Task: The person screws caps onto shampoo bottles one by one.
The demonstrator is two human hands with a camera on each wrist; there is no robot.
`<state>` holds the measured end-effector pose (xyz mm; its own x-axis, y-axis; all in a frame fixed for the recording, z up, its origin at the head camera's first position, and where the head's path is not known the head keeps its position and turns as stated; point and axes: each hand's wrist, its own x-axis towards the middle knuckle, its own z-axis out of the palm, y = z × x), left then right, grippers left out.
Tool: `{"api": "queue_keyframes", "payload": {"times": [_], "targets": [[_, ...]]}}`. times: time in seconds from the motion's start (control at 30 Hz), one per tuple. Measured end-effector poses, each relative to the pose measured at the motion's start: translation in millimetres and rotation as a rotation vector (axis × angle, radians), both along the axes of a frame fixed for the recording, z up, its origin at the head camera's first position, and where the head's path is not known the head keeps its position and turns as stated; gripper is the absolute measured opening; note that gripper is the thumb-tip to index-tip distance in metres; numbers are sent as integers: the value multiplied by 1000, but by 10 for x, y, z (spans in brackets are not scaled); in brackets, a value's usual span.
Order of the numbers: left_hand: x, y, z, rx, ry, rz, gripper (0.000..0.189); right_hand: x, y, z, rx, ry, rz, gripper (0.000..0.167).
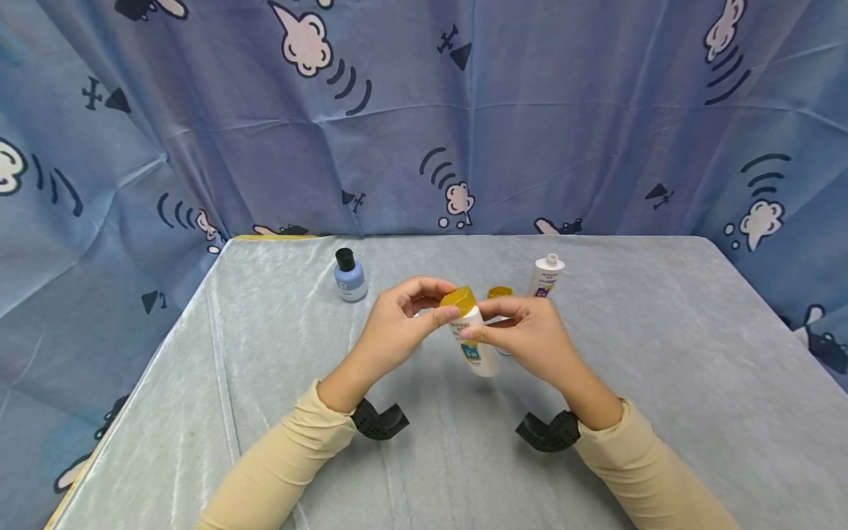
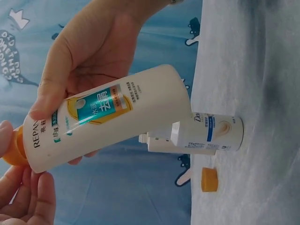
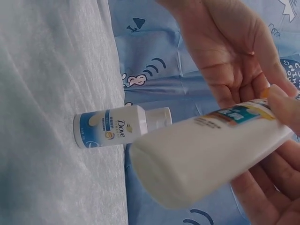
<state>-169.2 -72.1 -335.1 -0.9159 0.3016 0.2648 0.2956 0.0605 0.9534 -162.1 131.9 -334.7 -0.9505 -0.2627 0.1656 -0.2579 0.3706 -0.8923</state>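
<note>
A white shampoo bottle (image 1: pixel 478 355) with a teal and yellow label is held tilted above the table. My right hand (image 1: pixel 530 331) grips its upper body between thumb and fingers. At its top, my left hand (image 1: pixel 404 316) pinches the yellow cap (image 1: pixel 460 299). Seen from the left wrist, the cap (image 2: pixel 17 149) sits at the bottle's neck between the left fingers. A white and blue Dove bottle (image 3: pixel 110 126) stands just behind, mostly hidden by my right hand in the head view. Another yellow cap (image 2: pixel 209 179) lies on the table.
Behind my right hand stands a white bottle (image 1: pixel 547 274) with a bare neck. To the left, a small blue bottle (image 1: pixel 350 281) with a black cap stands on the grey cloth-covered table (image 1: pixel 278 331). A blue patterned curtain (image 1: pixel 411 110) hangs at the back.
</note>
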Motion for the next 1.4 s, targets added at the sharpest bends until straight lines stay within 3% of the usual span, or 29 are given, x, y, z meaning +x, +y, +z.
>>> {"api": "queue_keyframes", "payload": {"times": [0.2,0.9,1.4], "targets": [[-4,-6,-6,-13,36,-21,27,-5,24,24,23,-11,22,27],[36,-71,79,51,-17,-154,27,-30,83,48,-106,-53,168,29],[13,-111,73,48,-6,-201,28,-28,69,50,-143,-90,196,33]]}}
